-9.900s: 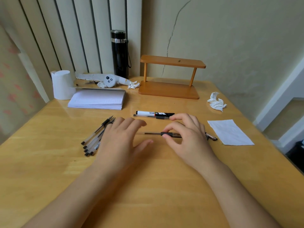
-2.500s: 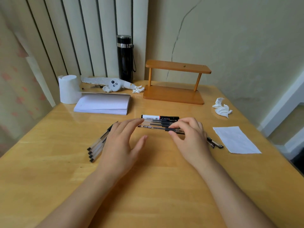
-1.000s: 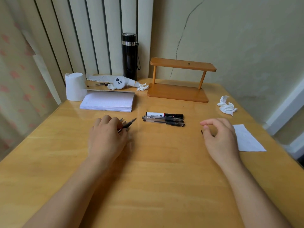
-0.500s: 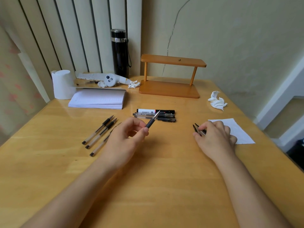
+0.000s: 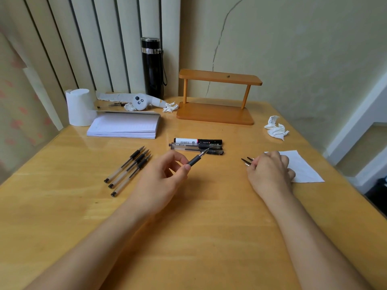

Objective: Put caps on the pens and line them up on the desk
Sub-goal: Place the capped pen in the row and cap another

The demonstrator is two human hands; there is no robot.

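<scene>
A wooden desk (image 5: 188, 237) by a cracked wall. The left hand (image 5: 161, 178) pinches an uncapped pen (image 5: 196, 159), tip toward the capped row (image 5: 196, 146) beyond. The right hand (image 5: 270, 172) closes over caps (image 5: 246, 161). Capping seems next; three uncapped pens (image 5: 127, 169) wait left of the grip.

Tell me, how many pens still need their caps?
Three capped pens already lie in a neat row mid-desk. The left hand holds one uncapped clear pen with a black grip, and the right hand is picking up black caps. Three more uncapped clear pens wait on the wooden desk, so four need caps.
</scene>
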